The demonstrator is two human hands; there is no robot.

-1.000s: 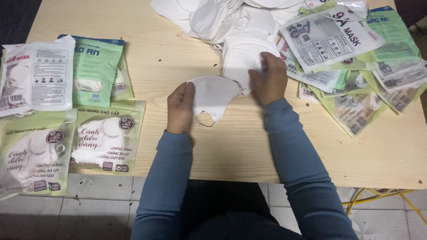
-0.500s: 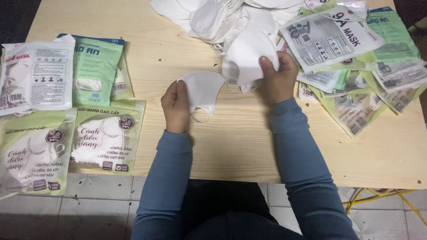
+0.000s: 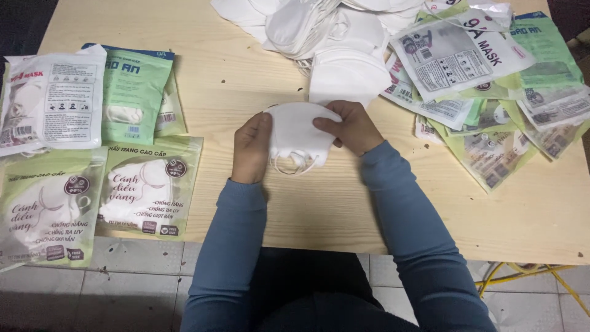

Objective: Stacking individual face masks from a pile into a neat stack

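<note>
Both hands hold folded white face masks (image 3: pixel 298 129) just above the light wooden table (image 3: pixel 344 203), with thin ear loops hanging below. My left hand (image 3: pixel 251 147) grips the stack's left edge. My right hand (image 3: pixel 350 126) pinches its right upper edge. Directly beyond the hands lies a heap of loose white masks (image 3: pixel 332 37) at the table's far middle. Blue sleeves cover both forearms.
Filled green mask packets (image 3: pixel 144 184) and a white packet (image 3: pixel 52 104) lie in rows at the left. A loose pile of empty green and clear packets (image 3: pixel 491 98) covers the right. Tiled floor (image 3: pixel 123 289) shows below the table's near edge, with yellow cable (image 3: pixel 528 276) at right.
My right hand brought a second mask from the heap toward the one in my left hand. Both hands now hold the masks together at the middle.
</note>
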